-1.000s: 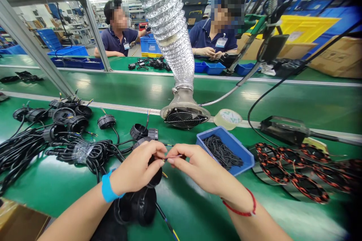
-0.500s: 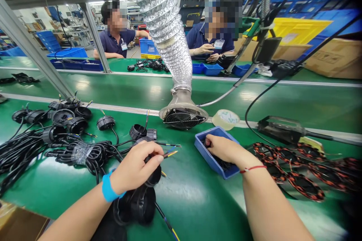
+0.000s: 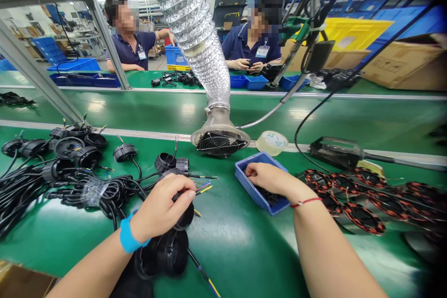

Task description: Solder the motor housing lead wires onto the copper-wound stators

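Observation:
My left hand (image 3: 162, 207) is closed around a black cable, its thin coloured wire ends (image 3: 203, 188) sticking out past my fingertips. Under that hand sits a black round connector housing (image 3: 164, 253). My right hand (image 3: 267, 178) reaches into a small blue bin (image 3: 248, 185) of short black tubing pieces (image 3: 268, 194), fingers curled down among them; whether a piece is between them is hidden. A blue band is on my left wrist, a red string on my right.
A pile of black cables and round housings (image 3: 70, 167) lies at the left. A fan hood (image 3: 219, 142) on a silver duct stands behind, with a tape roll (image 3: 271, 142). Red-and-black coils (image 3: 352, 200) lie at the right. Two people sit across the green conveyor.
My right hand left the wire ends and moved right into the blue bin. The left hand keeps its hold on the cable. The view has shifted slightly.

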`<action>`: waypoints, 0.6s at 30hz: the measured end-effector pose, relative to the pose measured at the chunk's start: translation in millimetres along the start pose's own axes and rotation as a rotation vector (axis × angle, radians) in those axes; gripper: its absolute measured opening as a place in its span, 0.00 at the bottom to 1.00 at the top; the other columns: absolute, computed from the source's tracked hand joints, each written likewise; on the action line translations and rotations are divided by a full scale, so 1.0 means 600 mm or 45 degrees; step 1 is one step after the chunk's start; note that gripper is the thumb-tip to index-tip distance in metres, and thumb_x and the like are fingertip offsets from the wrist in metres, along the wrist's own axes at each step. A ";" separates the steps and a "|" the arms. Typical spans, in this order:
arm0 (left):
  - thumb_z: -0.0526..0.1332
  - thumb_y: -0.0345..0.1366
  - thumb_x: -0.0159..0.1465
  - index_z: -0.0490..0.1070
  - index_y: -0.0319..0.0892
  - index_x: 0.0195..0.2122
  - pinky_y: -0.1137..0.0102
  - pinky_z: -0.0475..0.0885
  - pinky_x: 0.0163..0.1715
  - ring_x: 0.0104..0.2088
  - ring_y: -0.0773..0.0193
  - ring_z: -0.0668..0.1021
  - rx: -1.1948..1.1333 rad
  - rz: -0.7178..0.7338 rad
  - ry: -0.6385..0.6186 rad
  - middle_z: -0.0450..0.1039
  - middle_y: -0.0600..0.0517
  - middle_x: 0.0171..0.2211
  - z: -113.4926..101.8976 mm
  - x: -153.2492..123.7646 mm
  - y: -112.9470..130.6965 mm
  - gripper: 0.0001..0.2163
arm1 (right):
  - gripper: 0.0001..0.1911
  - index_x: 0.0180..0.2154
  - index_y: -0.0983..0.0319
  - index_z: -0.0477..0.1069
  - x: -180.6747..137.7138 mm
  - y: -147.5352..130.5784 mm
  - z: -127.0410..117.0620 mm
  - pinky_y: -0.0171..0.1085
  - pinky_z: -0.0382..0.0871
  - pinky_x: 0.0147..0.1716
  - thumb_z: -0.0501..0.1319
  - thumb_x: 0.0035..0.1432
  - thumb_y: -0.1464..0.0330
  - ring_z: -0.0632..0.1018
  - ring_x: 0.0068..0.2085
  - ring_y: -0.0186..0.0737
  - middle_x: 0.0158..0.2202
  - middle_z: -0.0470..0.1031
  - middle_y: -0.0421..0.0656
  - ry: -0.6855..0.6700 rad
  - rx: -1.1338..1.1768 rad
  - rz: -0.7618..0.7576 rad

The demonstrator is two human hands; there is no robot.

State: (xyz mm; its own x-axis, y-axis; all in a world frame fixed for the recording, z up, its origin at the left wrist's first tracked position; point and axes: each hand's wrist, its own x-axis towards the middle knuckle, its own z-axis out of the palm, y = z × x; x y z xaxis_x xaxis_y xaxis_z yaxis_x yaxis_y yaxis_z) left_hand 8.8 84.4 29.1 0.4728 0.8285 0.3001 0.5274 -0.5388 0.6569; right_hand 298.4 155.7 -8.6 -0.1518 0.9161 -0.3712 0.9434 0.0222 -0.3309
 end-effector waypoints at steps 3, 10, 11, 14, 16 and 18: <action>0.52 0.31 0.65 0.67 0.41 0.32 0.72 0.64 0.33 0.30 0.66 0.70 0.003 0.011 -0.003 0.71 0.53 0.28 0.000 -0.001 0.000 0.07 | 0.09 0.26 0.61 0.72 0.002 0.004 0.002 0.34 0.60 0.27 0.54 0.53 0.73 0.73 0.27 0.37 0.27 0.76 0.42 0.028 0.006 -0.039; 0.53 0.31 0.66 0.67 0.41 0.33 0.72 0.63 0.34 0.31 0.67 0.69 0.000 0.001 -0.007 0.70 0.54 0.29 0.003 -0.002 -0.001 0.06 | 0.13 0.34 0.59 0.76 -0.008 0.036 -0.031 0.38 0.65 0.42 0.53 0.57 0.67 0.77 0.40 0.43 0.40 0.79 0.43 0.127 0.126 -0.115; 0.53 0.31 0.66 0.67 0.41 0.33 0.72 0.63 0.34 0.31 0.67 0.69 -0.003 0.006 -0.004 0.70 0.54 0.29 0.003 -0.002 -0.001 0.06 | 0.13 0.36 0.59 0.76 -0.011 0.038 -0.036 0.39 0.66 0.42 0.53 0.58 0.65 0.77 0.40 0.43 0.41 0.79 0.43 0.146 0.146 -0.123; 0.53 0.31 0.65 0.67 0.41 0.33 0.72 0.63 0.34 0.31 0.67 0.69 -0.004 0.015 0.004 0.70 0.55 0.29 0.003 -0.002 -0.001 0.06 | 0.14 0.36 0.60 0.75 -0.022 0.023 -0.044 0.39 0.67 0.39 0.55 0.57 0.60 0.77 0.36 0.43 0.35 0.79 0.44 0.228 0.391 -0.193; 0.53 0.30 0.65 0.66 0.41 0.32 0.72 0.63 0.34 0.30 0.68 0.68 -0.004 0.018 0.009 0.70 0.55 0.29 0.003 -0.002 0.000 0.06 | 0.13 0.34 0.60 0.75 -0.033 -0.007 -0.041 0.38 0.68 0.34 0.58 0.55 0.58 0.77 0.33 0.41 0.31 0.78 0.43 0.262 0.763 -0.311; 0.53 0.30 0.65 0.66 0.41 0.31 0.72 0.63 0.34 0.30 0.68 0.68 -0.006 0.025 0.012 0.70 0.55 0.28 0.003 -0.001 0.000 0.06 | 0.12 0.32 0.61 0.73 -0.047 -0.049 -0.031 0.36 0.69 0.31 0.62 0.53 0.58 0.77 0.31 0.38 0.31 0.78 0.43 0.222 1.161 -0.456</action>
State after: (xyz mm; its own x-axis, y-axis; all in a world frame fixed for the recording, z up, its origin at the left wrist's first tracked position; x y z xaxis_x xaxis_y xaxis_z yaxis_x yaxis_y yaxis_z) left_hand 10.0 83.5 27.5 0.4763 0.8191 0.3198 0.5144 -0.5545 0.6541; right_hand 280.5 136.6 27.9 -0.2687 0.9632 -0.0108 0.2517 0.0594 -0.9660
